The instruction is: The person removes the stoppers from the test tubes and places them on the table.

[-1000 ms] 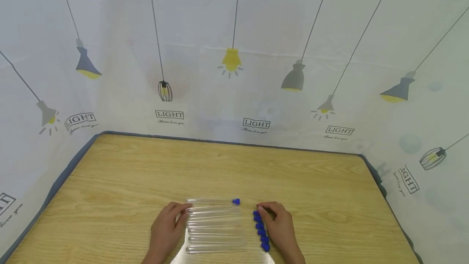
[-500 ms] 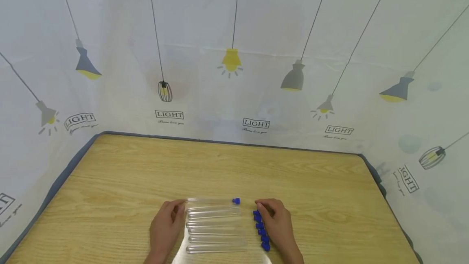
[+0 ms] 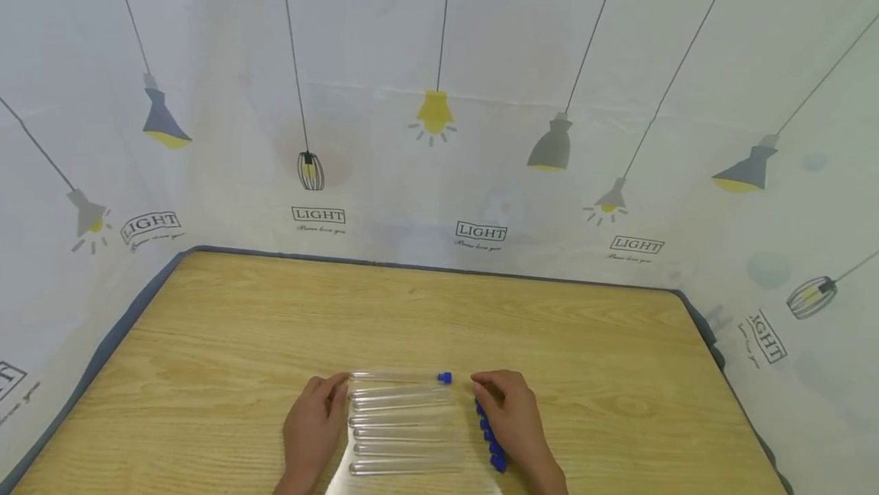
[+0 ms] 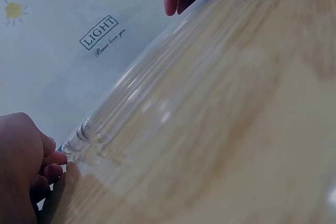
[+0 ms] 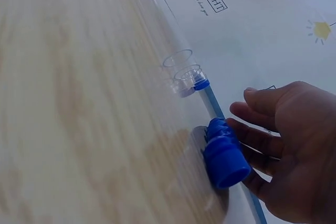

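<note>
Several clear test tubes (image 3: 401, 434) lie side by side on the table, rounded ends to the left. The farthest is a test tube with a blue cap (image 3: 398, 376); its cap (image 3: 445, 378) is at the right end. My left hand (image 3: 316, 422) has its fingertips at that tube's rounded end, seen also in the left wrist view (image 4: 23, 166). My right hand (image 3: 515, 415) hovers over a row of loose blue caps (image 3: 493, 449), partly hiding them. Its fingers are loosely bent with nothing between them, beside the caps in the right wrist view (image 5: 226, 161).
The wooden table (image 3: 275, 312) extends behind and to both sides of the tubes. A pale curtain (image 3: 384, 175) printed with hanging lamps surrounds its far and side edges.
My left fingertips have moved back from between the tubes to the capped tube's rounded end. The capped tube has slid very slightly right. My right hand has shifted a little left and away from me.
</note>
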### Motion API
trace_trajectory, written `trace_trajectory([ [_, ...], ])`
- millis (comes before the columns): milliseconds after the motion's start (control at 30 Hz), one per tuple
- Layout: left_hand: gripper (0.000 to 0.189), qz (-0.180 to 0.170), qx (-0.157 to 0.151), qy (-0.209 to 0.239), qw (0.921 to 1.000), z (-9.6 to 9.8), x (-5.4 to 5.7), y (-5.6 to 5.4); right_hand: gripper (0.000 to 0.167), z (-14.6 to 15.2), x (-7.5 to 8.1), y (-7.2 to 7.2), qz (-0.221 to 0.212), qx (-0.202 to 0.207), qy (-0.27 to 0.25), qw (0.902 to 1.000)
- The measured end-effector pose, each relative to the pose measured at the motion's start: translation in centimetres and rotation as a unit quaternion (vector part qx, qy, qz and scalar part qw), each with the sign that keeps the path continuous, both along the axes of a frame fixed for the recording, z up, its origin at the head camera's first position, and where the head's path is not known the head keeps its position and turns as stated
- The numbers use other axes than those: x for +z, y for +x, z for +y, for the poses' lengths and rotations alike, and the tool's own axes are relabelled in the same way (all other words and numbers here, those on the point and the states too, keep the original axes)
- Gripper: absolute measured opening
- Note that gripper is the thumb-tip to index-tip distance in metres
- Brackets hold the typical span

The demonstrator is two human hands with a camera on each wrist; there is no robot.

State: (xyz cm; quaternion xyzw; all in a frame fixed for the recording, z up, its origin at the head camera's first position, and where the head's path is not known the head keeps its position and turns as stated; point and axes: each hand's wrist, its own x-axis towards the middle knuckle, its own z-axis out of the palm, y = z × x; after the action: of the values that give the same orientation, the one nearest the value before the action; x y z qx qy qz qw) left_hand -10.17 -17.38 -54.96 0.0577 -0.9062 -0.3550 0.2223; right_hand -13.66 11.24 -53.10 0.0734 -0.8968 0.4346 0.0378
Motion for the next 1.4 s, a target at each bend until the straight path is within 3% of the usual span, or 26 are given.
trace_trajectory([
  [233,0.014,0.006,-0.009,-0.011,0.9999,0.0,-0.1,0.0,0.019,-0.4,0.3,-0.3,-0.011,0.028,0.032,0.9990],
  [500,0.013,0.008,-0.009,-0.018,0.9998,0.1,0.2,0.1,0.024,-1.1,0.6,-0.4,0.009,0.046,0.068,0.9966],
  [933,0.015,-0.004,-0.018,-0.018,0.9997,0.1,0.2,0.1,0.025,-1.9,0.9,0.2,0.028,0.034,0.116,0.9923],
  [1133,0.014,0.012,-0.022,-0.025,0.9994,0.1,0.3,0.2,0.025,-1.7,0.9,0.1,0.018,0.040,0.114,0.9925],
  [1400,0.017,-0.019,-0.033,-0.025,0.9990,0.0,-0.1,0.2,0.026,-1.7,1.1,0.2,0.013,0.044,0.105,0.9934],
])
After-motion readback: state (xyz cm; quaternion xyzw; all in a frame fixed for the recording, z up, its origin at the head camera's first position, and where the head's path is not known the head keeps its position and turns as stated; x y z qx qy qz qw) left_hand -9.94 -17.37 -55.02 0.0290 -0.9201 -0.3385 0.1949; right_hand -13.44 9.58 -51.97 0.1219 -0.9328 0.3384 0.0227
